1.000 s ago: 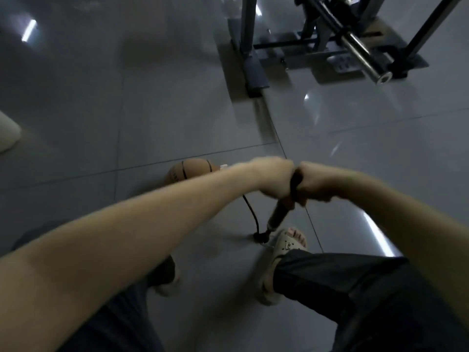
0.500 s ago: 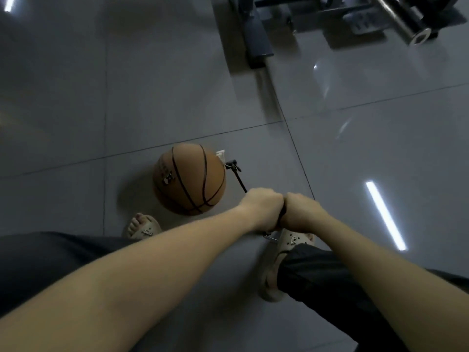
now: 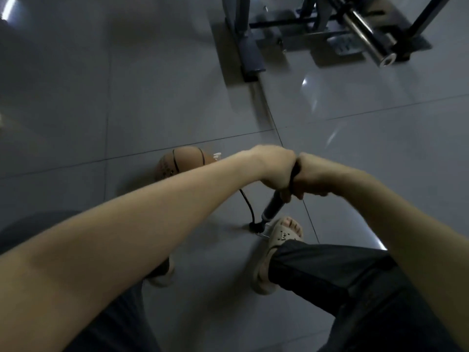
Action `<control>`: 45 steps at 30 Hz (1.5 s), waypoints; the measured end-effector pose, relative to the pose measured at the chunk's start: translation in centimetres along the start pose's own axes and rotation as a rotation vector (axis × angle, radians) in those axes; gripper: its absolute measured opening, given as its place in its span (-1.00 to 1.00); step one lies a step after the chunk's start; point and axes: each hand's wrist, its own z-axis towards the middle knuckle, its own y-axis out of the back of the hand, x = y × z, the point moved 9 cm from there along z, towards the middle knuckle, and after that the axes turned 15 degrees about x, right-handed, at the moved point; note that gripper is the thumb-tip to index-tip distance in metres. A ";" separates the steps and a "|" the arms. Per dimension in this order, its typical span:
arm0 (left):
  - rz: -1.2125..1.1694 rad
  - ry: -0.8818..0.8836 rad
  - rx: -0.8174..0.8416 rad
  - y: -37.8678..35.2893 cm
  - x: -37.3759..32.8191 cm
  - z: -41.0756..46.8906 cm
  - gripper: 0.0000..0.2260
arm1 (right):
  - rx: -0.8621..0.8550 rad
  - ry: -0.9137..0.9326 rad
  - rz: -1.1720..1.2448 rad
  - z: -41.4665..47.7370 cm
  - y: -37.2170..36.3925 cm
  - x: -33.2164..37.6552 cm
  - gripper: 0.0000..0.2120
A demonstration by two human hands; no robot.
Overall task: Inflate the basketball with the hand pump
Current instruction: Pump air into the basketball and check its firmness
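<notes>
Orange basketball (image 3: 182,161) rests on the floor (image 3: 177,97) beyond the left forearm (image 3: 152,212); a black hose (image 3: 247,204) runs toward it from the hand pump (image 3: 272,208). Left hand (image 3: 275,166) and right hand (image 3: 313,175) each curl fingers round the handle (image 3: 294,171). Pump likely stiff; grip handle ends, base underfoot.

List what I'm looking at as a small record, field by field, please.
activity: inflating a ball with a hand pump
left hand: grips the handle
right hand: grips the same handle, touching the left hand
pump: tilted, base on the floor
hose: black, runs from the pump base toward the ball
ball: orange, on the floor, partly hidden by the left arm
sandal: at the pump base
background: metal gym frame
</notes>
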 end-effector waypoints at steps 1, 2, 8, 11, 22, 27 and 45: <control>0.034 0.026 0.001 -1.4 0.4 0.9 -0.76 | -0.011 -0.005 -0.039 1.1 -1.3 -0.1 -0.91; 0.072 0.045 -0.006 -2.9 1.0 1.8 -0.76 | -0.024 -0.003 -0.082 2.6 -2.6 -0.3 -0.90; 0.104 0.053 -0.061 -9.3 3.3 6.0 -0.88 | -0.072 -0.024 -0.083 8.7 -7.6 -2.6 -0.83; 0.126 0.070 -0.054 -10.6 3.3 6.4 -0.88 | -0.058 -0.053 -0.101 9.0 -8.5 -2.8 -0.79; -0.029 -0.017 -0.068 0.9 0.0 -1.9 -0.68 | 0.060 0.070 0.072 -1.5 0.6 0.4 -0.92; 0.065 0.032 -0.112 -4.6 1.6 1.7 -0.81 | -0.021 0.049 -0.059 3.0 -4.1 -0.1 -0.88; 0.106 0.039 -0.070 -9.6 3.5 4.0 -0.79 | 0.033 -0.022 -0.184 7.1 -8.2 -1.8 -0.90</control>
